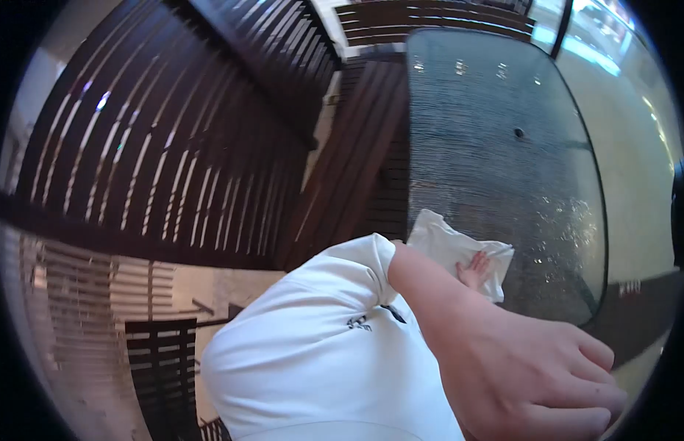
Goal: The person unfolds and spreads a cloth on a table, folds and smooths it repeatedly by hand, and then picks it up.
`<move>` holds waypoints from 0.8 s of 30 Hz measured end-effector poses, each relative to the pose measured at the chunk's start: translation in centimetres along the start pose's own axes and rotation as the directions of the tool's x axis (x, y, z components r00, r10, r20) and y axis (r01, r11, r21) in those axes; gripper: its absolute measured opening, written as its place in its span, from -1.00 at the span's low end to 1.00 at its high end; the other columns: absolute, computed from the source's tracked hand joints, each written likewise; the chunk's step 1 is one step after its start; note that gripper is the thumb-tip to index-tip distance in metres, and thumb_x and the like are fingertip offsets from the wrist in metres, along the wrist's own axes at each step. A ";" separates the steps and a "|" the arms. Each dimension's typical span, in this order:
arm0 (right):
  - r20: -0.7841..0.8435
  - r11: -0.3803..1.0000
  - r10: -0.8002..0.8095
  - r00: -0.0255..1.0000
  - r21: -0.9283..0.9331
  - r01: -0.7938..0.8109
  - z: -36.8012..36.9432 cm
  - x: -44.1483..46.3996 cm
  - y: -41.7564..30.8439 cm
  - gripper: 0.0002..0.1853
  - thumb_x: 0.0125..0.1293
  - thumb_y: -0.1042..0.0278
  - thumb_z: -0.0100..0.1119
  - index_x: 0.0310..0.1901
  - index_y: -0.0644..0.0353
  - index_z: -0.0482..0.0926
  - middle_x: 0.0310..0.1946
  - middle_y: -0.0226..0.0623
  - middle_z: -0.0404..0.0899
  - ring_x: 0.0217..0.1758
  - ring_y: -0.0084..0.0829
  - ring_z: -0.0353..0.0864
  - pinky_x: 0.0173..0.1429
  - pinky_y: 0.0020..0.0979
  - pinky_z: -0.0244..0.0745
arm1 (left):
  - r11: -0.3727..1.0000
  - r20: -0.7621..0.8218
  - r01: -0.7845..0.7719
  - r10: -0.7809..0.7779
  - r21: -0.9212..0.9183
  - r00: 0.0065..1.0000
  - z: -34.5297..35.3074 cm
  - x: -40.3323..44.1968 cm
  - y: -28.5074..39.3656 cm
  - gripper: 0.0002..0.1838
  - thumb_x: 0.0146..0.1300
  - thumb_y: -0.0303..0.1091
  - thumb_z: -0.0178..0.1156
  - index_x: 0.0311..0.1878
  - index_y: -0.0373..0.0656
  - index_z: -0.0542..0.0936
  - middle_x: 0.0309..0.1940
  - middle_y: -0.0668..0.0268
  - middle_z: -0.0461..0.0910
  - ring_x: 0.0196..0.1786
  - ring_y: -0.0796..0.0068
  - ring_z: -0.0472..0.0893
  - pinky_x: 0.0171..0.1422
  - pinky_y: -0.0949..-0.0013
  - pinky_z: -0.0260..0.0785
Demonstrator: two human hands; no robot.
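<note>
A white cloth (449,246) lies spread and slightly creased on the near part of a glass-topped table (474,154). My right hand (472,272) rests flat on this cloth, palm down with its fingers apart; its wrist disappears behind my left forearm. Close to the camera at the lower right, my left hand (537,378) is curled closed, knuckles up. The inside of that fist is hidden, so I cannot tell whether anything is in it. My left forearm crosses in front of the table's near edge.
Dark slatted wood (165,140) fills the left side, with a wooden bench (353,147) running beside the table. Another slatted bench back (430,22) stands at the far end. A small dark hole (519,133) sits in the glass, which carries bright reflections or wet spots.
</note>
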State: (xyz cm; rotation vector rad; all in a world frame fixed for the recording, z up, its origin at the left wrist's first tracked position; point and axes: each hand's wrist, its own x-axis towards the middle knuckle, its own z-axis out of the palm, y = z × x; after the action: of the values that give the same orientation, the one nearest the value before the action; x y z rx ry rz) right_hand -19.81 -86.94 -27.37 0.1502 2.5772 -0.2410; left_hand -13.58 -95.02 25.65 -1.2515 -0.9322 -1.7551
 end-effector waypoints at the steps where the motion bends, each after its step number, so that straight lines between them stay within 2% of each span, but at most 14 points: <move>1: -0.004 0.998 0.057 0.998 0.003 -0.057 0.6 -0.4 -0.2 0.03 0.13 -0.34 -0.05 0.46 -0.02 -0.34 0.50 -0.40 -0.52 0.55 -0.29 -0.55 0.44 0.19 -0.42 | 0.999 -0.021 0.007 -0.009 -0.053 1.000 -1.0 0.1 0.3 -0.84 0.37 -0.40 0.00 -0.35 -0.22 0.44 -0.36 0.28 0.44 -0.44 0.41 0.48 -0.43 0.44 0.30; 4: -0.147 0.988 0.137 0.980 0.094 -0.124 1.2 -0.3 -1.7 0.04 0.11 -0.34 -0.02 0.46 -0.06 -0.34 0.50 -0.43 -0.52 0.55 -0.30 -0.56 0.44 0.18 -0.42 | 0.974 0.090 0.011 0.010 -0.225 0.996 -4.4 2.7 0.4 -0.82 0.37 -0.44 -0.05 -0.38 -0.26 0.42 -0.39 0.28 0.40 -0.47 0.40 0.45 -0.46 0.42 0.27; 7: -0.096 0.974 0.220 0.971 0.073 -0.213 1.7 -0.1 -1.0 0.05 0.08 -0.34 -0.01 0.46 -0.09 -0.33 0.50 -0.44 -0.52 0.55 -0.31 -0.56 0.46 0.14 -0.43 | 0.927 0.122 0.091 -0.050 -0.364 0.991 -7.8 5.4 0.9 -0.81 0.37 -0.45 -0.08 -0.38 -0.29 0.40 -0.42 0.26 0.38 -0.49 0.36 0.45 -0.47 0.40 0.28; 9: -0.042 0.970 0.184 0.982 0.167 -0.175 0.3 -0.7 -2.1 0.05 0.06 -0.28 0.07 0.46 -0.08 -0.28 0.50 -0.45 -0.46 0.56 -0.29 -0.47 0.47 0.11 -0.32 | 0.867 0.334 0.012 0.179 -0.498 0.925 -10.9 7.0 -0.8 -0.82 0.37 -0.45 -0.07 -0.36 -0.32 0.38 -0.43 0.23 0.38 -0.48 0.31 0.47 -0.46 0.39 0.30; 10: -0.045 0.962 0.226 0.973 0.169 -0.216 -0.1 -1.0 -3.2 0.05 0.06 -0.28 0.07 0.46 -0.08 -0.28 0.50 -0.45 -0.46 0.56 -0.29 -0.47 0.47 0.11 -0.32 | 0.846 0.312 0.008 0.187 -0.533 0.931 -12.2 7.5 -0.9 -0.82 0.37 -0.45 -0.07 -0.36 -0.32 0.38 -0.43 0.23 0.38 -0.48 0.31 0.47 -0.46 0.39 0.30; 12: -0.064 0.966 0.218 0.974 0.159 -0.206 -1.6 -1.0 -4.3 0.04 0.05 -0.17 0.17 0.46 -0.09 -0.23 0.51 -0.46 -0.38 0.55 -0.27 -0.37 0.43 0.14 -0.15 | 0.776 0.260 -0.030 0.248 -0.630 0.933 -13.7 8.5 -1.1 -0.81 0.37 -0.44 -0.08 -0.35 -0.34 0.37 -0.39 0.20 0.41 -0.48 0.28 0.47 -0.45 0.38 0.33; 13: -0.136 0.967 0.232 0.963 0.138 -0.214 -2.1 -1.2 -4.9 -0.03 0.04 -0.06 0.23 0.43 -0.07 -0.08 0.48 -0.41 -0.18 0.51 -0.20 -0.13 0.39 0.09 0.05 | 0.744 0.241 -0.039 0.265 -0.667 0.934 -14.4 9.0 -1.2 -0.81 0.37 -0.44 -0.08 -0.35 -0.34 0.37 -0.39 0.20 0.41 -0.48 0.28 0.47 -0.45 0.38 0.33; 15: -0.166 0.967 0.236 0.957 0.138 -0.214 -2.8 -0.8 -6.2 -0.14 0.08 -0.04 0.19 0.39 -0.04 0.03 0.45 -0.37 -0.07 0.48 -0.17 -0.03 0.38 0.04 0.09 | 0.665 0.342 0.228 0.044 -0.711 0.939 -15.7 9.0 -1.4 -0.79 0.16 -0.29 0.14 -0.25 -0.22 0.44 -0.42 0.18 0.38 -0.38 0.18 0.44 -0.34 0.18 0.25; 16: -0.179 0.978 0.199 0.964 0.096 -0.184 -3.5 -1.2 -5.4 -0.24 0.12 -0.02 0.15 0.35 -0.01 0.15 0.41 -0.33 0.05 0.45 -0.14 0.06 0.38 0.00 0.13 | 0.625 0.405 0.305 0.020 -0.719 0.914 -16.3 8.1 -2.1 -0.80 0.14 -0.34 0.15 -0.23 -0.23 0.44 -0.42 0.18 0.38 -0.37 0.15 0.43 -0.33 0.17 0.26; 18: -0.008 0.829 0.349 0.937 0.470 -0.304 -3.6 0.6 -4.8 -0.43 0.21 0.05 0.05 0.24 0.06 0.32 0.32 -0.19 0.20 0.38 -0.10 0.18 0.37 -0.05 0.17 | 0.502 0.527 0.480 -0.055 -0.719 0.848 -17.8 4.2 -5.0 -0.77 0.06 -0.49 0.19 -0.18 -0.20 0.44 -0.40 0.21 0.40 -0.31 0.14 0.45 -0.29 0.18 0.29; 20: -0.057 0.807 0.380 0.923 0.509 -0.300 3.3 2.2 -5.0 -0.36 0.19 -0.01 0.04 0.28 0.04 0.20 0.36 -0.23 0.09 0.41 -0.12 0.07 0.38 0.01 0.07 | 0.676 0.663 0.678 -0.370 -0.288 0.651 -20.2 -2.7 -7.7 -0.74 0.00 -0.54 0.23 -0.19 -0.14 0.52 -0.23 0.25 0.54 -0.11 0.22 0.53 -0.02 0.25 0.34; 22: -0.165 0.798 0.326 0.931 0.576 -0.177 10.6 4.4 -4.2 -0.18 0.16 -0.11 0.03 0.37 0.00 -0.05 0.43 -0.31 -0.14 0.48 -0.15 -0.16 0.40 0.13 -0.12 | 0.584 0.574 0.797 -0.709 0.153 0.409 -23.1 -15.3 -11.8 -0.63 -0.05 -0.53 0.25 -0.09 -0.13 0.56 -0.08 0.20 0.56 0.02 0.14 0.50 0.17 0.18 0.29; 23: -0.241 0.799 0.299 0.923 0.593 -0.104 13.1 5.6 -3.7 -0.09 0.14 -0.16 0.03 0.42 -0.02 -0.17 0.47 -0.35 -0.26 0.51 -0.17 -0.27 0.41 0.18 -0.21 | 0.518 0.392 0.755 -0.843 0.403 0.369 -26.2 -27.5 -14.5 -0.61 -0.08 -0.49 0.26 -0.08 -0.13 0.57 -0.01 0.18 0.55 0.03 0.12 0.49 0.20 0.18 0.27; 24: -0.320 0.808 0.268 0.909 0.588 -0.030 16.2 7.7 -3.4 0.01 0.12 -0.21 0.03 0.46 -0.04 -0.30 0.50 -0.39 -0.38 0.55 -0.18 -0.39 0.42 0.24 -0.31 | 0.398 0.370 0.575 -0.913 0.715 0.172 -29.6 -33.1 -15.3 -0.55 -0.10 -0.34 0.29 -0.03 -0.11 0.58 0.07 0.15 0.52 0.10 0.15 0.49 0.23 0.20 0.27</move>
State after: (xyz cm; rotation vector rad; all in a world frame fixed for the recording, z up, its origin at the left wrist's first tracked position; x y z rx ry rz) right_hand -18.61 -93.05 -44.52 0.6911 2.7728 -1.0241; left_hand -31.74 -108.85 -15.41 -1.2416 -2.7582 -1.4472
